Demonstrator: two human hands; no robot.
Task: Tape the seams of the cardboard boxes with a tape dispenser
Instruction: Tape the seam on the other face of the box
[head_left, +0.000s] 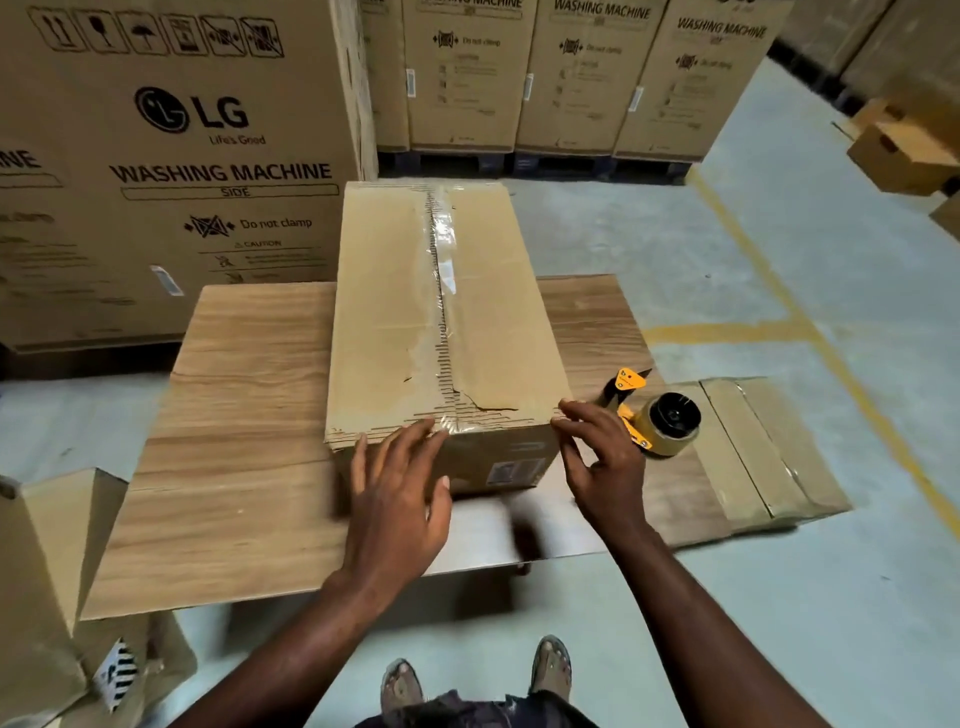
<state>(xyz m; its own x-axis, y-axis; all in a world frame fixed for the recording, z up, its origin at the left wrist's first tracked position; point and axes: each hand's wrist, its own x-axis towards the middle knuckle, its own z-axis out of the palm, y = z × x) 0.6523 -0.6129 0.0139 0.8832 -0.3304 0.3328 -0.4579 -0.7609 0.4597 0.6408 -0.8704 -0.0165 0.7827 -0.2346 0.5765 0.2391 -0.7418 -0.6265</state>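
the worktop (234, 415) has bare room on its left side. the box (493, 312) stands in the middle, with a taped seam (441, 270) along its top. the left hand (400, 488), fingers straight and spread, touches the box's near top edge. the right hand (602, 457), fingers relaxed, touches the near right corner. the dispenser (654, 421) lies just beside it, at the worktop's right edge.

Dim, warm, even indoor light. A soft shadow lies on the floor (779, 260) beneath the counter's (234, 415) near edge. Tape (441, 244) on the box (389, 312) glints pale. The left hand (400, 488) is motion-blurred, with a smeared shadow beside it. Wide-angle bending curves the cartons (171, 156) at the edges; far print is soft.
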